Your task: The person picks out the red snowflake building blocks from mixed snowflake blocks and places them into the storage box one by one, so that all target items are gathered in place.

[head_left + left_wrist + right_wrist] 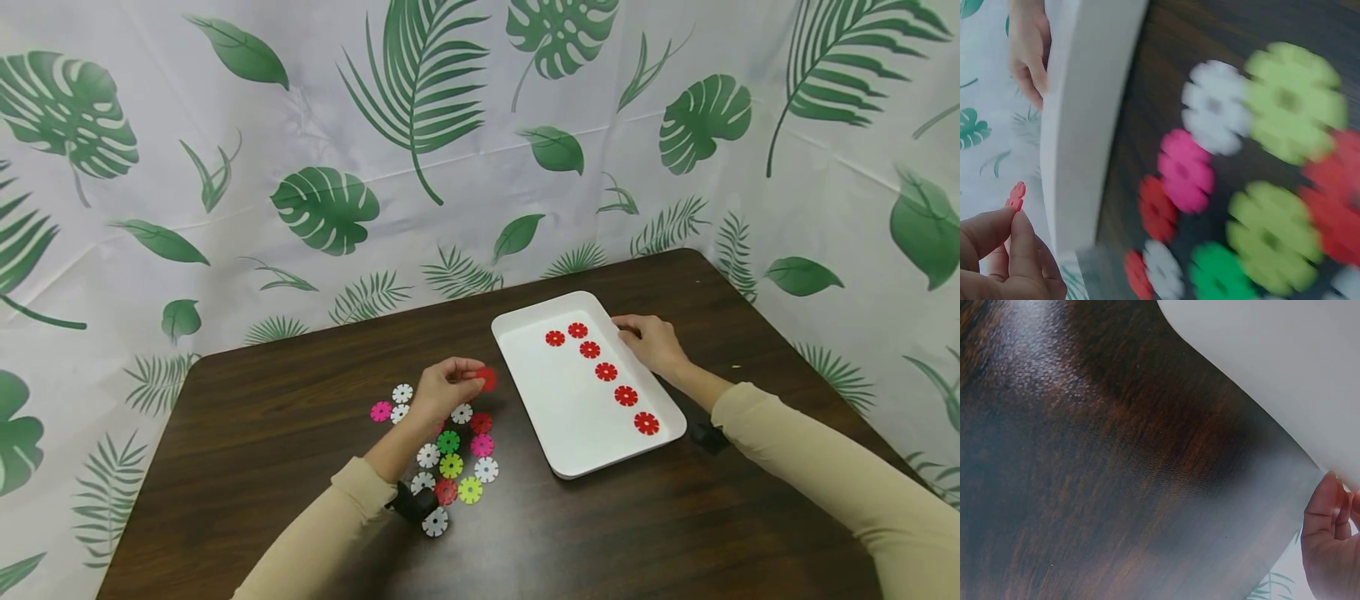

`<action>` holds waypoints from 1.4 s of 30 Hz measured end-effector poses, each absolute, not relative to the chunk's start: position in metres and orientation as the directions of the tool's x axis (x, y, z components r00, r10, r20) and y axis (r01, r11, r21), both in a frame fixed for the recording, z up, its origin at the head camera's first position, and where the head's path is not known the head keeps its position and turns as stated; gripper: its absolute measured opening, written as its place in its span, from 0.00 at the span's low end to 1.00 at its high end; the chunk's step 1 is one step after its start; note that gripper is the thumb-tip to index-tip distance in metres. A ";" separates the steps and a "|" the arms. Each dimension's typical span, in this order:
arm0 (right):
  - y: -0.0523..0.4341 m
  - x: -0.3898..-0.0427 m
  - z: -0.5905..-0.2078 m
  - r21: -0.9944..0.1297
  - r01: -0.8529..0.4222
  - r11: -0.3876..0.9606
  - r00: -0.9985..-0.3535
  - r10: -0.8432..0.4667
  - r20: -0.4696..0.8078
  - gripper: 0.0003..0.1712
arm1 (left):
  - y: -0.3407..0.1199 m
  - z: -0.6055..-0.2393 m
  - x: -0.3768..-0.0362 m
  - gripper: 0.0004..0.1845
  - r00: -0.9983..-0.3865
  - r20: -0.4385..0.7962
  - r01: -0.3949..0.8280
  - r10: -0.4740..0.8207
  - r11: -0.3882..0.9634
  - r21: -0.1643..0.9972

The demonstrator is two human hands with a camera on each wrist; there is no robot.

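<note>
Between thumb and fingertips, my left hand (444, 390) pinches a red notched plastic disc (487, 379), just left of the white tray (551, 408). The left wrist view shows that red disc (1017, 195) edge-on, raised above the fingertips. My right hand (656, 345) holds the tray's right side, thumb and fingers at the rim; in the right wrist view the tray wall (1272, 362) meets these fingers (1322, 506). Inside the tray lie several red discs (606, 372), most in a slanting row near the right side. Loose discs below my left hand include a green one (448, 442) and a red one (482, 423).
White discs (487, 469), pink discs (381, 411) and yellow-green discs (470, 490) lie spread on the dark wooden table (285, 433), some under my left forearm. A leaf-patterned cloth (465, 167) hangs behind the table and along its right side.
</note>
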State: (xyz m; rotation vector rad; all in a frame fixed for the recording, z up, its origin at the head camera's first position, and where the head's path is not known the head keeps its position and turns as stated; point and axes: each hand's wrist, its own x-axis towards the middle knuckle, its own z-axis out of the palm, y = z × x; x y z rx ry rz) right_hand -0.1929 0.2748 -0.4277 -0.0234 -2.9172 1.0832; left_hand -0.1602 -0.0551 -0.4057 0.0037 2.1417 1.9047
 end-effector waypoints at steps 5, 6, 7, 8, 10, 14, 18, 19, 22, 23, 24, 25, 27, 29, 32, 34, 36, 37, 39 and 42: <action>0.277 -0.194 -0.430 -0.653 0.009 0.757 -0.999 0.027 0.018 0.21 | -0.015 -0.400 -0.177 0.14 -0.947 -0.250 -0.248 0.200 0.037 0.968; 0.277 -0.195 -0.431 -0.652 0.007 0.758 -0.999 0.026 0.020 0.21 | -0.007 -0.399 -0.180 0.14 -0.944 -0.263 -0.264 0.200 0.024 0.964; 0.277 -0.195 -0.431 -0.653 0.008 0.757 -0.999 0.027 0.019 0.20 | 0.001 -0.399 -0.184 0.14 -0.940 -0.279 -0.282 0.197 0.014 0.959; 0.277 -0.196 -0.431 -0.654 0.008 0.757 -0.999 0.027 0.019 0.20 | 0.009 -0.399 -0.187 0.14 -0.937 -0.295 -0.298 0.189 0.012 0.954; 0.277 -0.196 -0.432 -0.655 0.012 0.756 -0.999 0.030 0.016 0.20 | 0.023 -0.399 -0.192 0.14 -0.930 -0.323 -0.326 0.175 0.013 0.945; 0.277 -0.198 -0.432 -0.655 0.015 0.755 -0.999 0.031 0.013 0.20 | 0.048 -0.402 -0.201 0.14 -0.921 -0.360 -0.366 0.151 -0.008 0.931; 0.276 -0.200 -0.432 -0.653 0.009 0.757 -1.000 0.024 0.014 0.20 | 0.065 -0.407 -0.207 0.12 -0.916 -0.385 -0.386 0.117 0.011 0.922; 0.276 -0.200 -0.432 -0.653 0.008 0.757 -1.000 0.022 0.013 0.20 | 0.068 -0.408 -0.209 0.11 -0.916 -0.386 -0.386 0.108 0.024 0.922; 0.276 -0.200 -0.432 -0.653 0.004 0.757 -1.000 0.019 0.017 0.20 | 0.076 -0.411 -0.211 0.10 -0.922 -0.379 -0.375 0.074 0.070 0.924; 0.276 -0.200 -0.432 -0.654 0.003 0.756 -1.000 0.020 0.018 0.20 | 0.079 -0.413 -0.212 0.10 -0.924 -0.378 -0.372 0.061 0.084 0.924; 0.276 -0.199 -0.432 -0.654 0.002 0.756 -1.000 0.021 0.020 0.20 | 0.081 -0.414 -0.212 0.10 -0.925 -0.378 -0.372 0.045 0.100 0.923; 0.276 -0.199 -0.432 -0.655 0.002 0.756 -1.000 0.021 0.021 0.20 | 0.083 -0.415 -0.213 0.10 -0.926 -0.377 -0.371 0.033 0.120 0.921; 0.276 -0.199 -0.432 -0.658 0.005 0.753 -1.000 0.023 0.019 0.20 | 0.086 -0.418 -0.214 0.10 -0.925 -0.380 -0.374 0.012 0.151 0.915; 0.276 -0.198 -0.432 -0.662 0.010 0.749 -1.000 0.026 0.015 0.20 | 0.088 -0.421 -0.215 0.10 -0.926 -0.378 -0.371 -0.004 0.197 0.907; 0.276 -0.197 -0.432 -0.664 0.015 0.747 -1.000 0.029 0.009 0.20 | 0.090 -0.425 -0.216 0.10 -0.929 -0.369 -0.360 -0.021 0.279 0.890; 0.277 -0.197 -0.433 -0.662 0.017 0.749 -0.999 0.031 0.009 0.20 | 0.091 -0.426 -0.216 0.09 -0.932 -0.362 -0.351 -0.033 0.336 0.874; 0.277 -0.196 -0.433 -0.662 0.016 0.749 -0.999 0.031 0.011 0.20 | 0.091 -0.427 -0.215 0.08 -0.935 -0.351 -0.340 -0.043 0.383 0.859; 0.278 -0.196 -0.433 -0.663 0.015 0.748 -0.999 0.032 0.013 0.20 | 0.092 -0.427 -0.215 0.07 -0.939 -0.342 -0.331 -0.048 0.405 0.852; 0.278 -0.197 -0.433 -0.666 0.010 0.746 -0.999 0.030 0.018 0.20 | 0.092 -0.426 -0.214 0.07 -0.943 -0.328 -0.318 -0.057 0.437 0.841; 0.280 -0.197 -0.433 -0.668 0.007 0.744 -0.999 0.029 0.022 0.20 | 0.093 -0.423 -0.213 0.07 -0.949 -0.307 -0.301 -0.066 0.475 0.827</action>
